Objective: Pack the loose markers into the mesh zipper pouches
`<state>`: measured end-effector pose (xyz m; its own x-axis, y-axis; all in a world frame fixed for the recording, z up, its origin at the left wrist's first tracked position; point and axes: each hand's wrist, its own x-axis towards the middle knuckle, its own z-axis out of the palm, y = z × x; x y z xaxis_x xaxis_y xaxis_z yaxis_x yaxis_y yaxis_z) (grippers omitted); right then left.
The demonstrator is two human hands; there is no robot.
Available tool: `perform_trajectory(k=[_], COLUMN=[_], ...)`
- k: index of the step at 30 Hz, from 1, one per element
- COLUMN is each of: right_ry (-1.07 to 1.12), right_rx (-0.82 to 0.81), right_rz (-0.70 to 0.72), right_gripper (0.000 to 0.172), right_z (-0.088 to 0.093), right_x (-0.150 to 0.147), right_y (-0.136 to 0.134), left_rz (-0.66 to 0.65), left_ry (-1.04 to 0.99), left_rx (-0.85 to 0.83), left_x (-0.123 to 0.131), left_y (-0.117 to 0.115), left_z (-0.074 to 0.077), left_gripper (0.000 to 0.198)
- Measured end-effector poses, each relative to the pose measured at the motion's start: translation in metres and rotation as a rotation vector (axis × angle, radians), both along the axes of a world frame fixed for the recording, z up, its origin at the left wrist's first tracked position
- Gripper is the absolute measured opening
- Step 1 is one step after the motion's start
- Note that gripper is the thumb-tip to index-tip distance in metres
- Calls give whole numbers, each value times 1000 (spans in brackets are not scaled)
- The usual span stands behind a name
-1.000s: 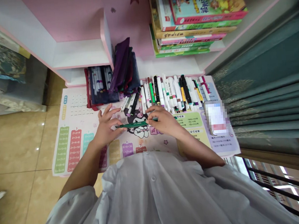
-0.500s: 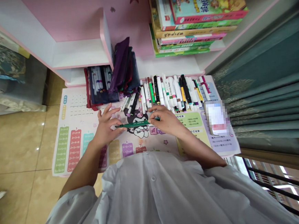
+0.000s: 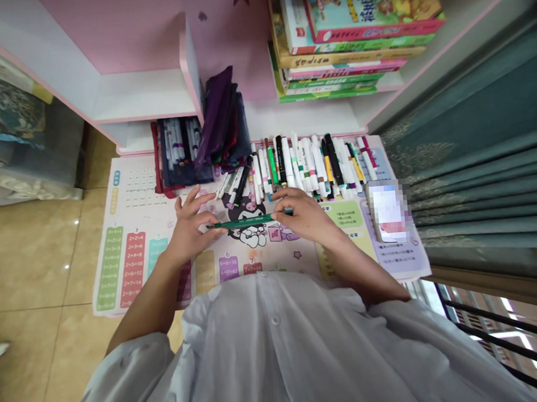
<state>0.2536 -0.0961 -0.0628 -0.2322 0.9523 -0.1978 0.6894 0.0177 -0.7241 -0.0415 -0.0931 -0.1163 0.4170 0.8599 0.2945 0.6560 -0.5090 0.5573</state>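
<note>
Fig.: A green marker [image 3: 246,222] lies level between the hands, its ends pinched by the left-hand fingers [image 3: 212,229] and right-hand fingers [image 3: 281,213]. This even two-handed grip sits above a multiplication mat [image 3: 158,216], just before a row of markers [image 3: 310,167].

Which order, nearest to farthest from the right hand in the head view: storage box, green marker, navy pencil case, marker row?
1. Green marker: in the right hand, running left.
2. Marker row: just ahead of the fingers.
3. Navy pencil case: ahead and left.
4. Storage box: far left, beyond the mat.
</note>
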Motion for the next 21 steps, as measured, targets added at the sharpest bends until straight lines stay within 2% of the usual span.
perform_trajectory(k=[21], right_ry=[-37], right_rx=[-7], right_rz=[-22], right_gripper=[21], right_z=[2], right_x=[6], right_y=[-3], left_rz=[-17], left_ry=[-18], left_rx=[34], left_x=[0], left_y=[0], left_z=[-1], left_gripper=[33])
